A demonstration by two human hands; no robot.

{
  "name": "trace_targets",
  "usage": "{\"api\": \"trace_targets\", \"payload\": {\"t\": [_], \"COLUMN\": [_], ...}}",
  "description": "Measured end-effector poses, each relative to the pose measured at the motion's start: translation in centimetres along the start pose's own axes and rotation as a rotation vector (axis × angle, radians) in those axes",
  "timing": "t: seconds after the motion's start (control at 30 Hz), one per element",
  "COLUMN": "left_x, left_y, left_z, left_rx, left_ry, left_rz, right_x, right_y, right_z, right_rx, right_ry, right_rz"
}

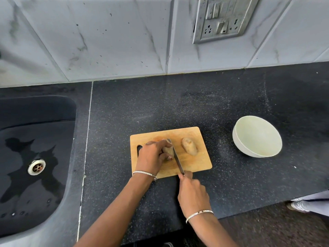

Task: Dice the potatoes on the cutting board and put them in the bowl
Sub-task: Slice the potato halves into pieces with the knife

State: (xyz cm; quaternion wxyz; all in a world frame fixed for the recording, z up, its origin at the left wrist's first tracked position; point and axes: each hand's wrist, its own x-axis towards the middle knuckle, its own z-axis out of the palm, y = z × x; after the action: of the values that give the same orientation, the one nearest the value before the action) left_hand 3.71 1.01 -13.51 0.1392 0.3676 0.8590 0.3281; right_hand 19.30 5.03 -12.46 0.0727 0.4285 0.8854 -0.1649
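Left hand [151, 157] is down on the wooden cutting board [194, 163], its grip curled over a potato [169, 150], with fingers across the far side and thumb tucked at the near side, pinning it to the wood. Right hand [193, 192] sits at the board's near edge, grip wrapped tight around the handle of the knife [178, 160]. The handle itself is hidden inside the fist. The blade runs away from the person, laid right against the right-hand end of the held potato, with its tip just past the fingertips.

A second potato [189, 148], whole and unpeeled, lies just beside the blade on the right half of the board, untouched. Off to the right, well apart from the board, the pale bowl [238, 145] stands upright on the dark speckled worktop [142, 107].

There's a thin bangle on each wrist, left bangle [145, 173] and right bangle [199, 213]. On the far left is a black sink [35, 111], wet patches around its drain [36, 167]. Up on the tiled wall [106, 41] is a grimy switch plate [222, 18], its markings too blurred to read.
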Motion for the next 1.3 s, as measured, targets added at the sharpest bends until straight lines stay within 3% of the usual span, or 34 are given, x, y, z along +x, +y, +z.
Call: {"api": "trace_targets", "payload": {"t": [0.17,0.27,0.43,0.63,1.07,1.3], "left_x": [0.0,0.1,1.3,3.4,3.5,1.8], "left_y": [0.2,0.8,2.3,3.4,2.3,0.9], "left_z": [-0.2,-0.6,-1.5,-2.3,-2.1,-1.2], "left_rx": [-0.026,0.108,0.400,0.437,0.344,0.171], "left_ry": [-0.033,-0.075,-0.300,-0.439,-0.378,-0.191], "left_rz": [-0.032,0.023,0.159,0.155,0.155,0.074], "right_x": [-0.2,-0.5,-0.5,-0.5,-5.8,-5.2], "right_y": [0.1,0.3,0.5,0.4,4.4,6.0], "right_z": [0.0,0.0,0.1,-0.1,-2.5,-3.8], "right_rx": [0.003,-0.004,0.001,0.041,-0.027,0.084], "right_ry": [-0.003,-0.004,-0.014,-0.029,-0.201,-0.029], "right_rz": [-0.005,-0.005,0.003,0.014,0.054,-0.001]}}
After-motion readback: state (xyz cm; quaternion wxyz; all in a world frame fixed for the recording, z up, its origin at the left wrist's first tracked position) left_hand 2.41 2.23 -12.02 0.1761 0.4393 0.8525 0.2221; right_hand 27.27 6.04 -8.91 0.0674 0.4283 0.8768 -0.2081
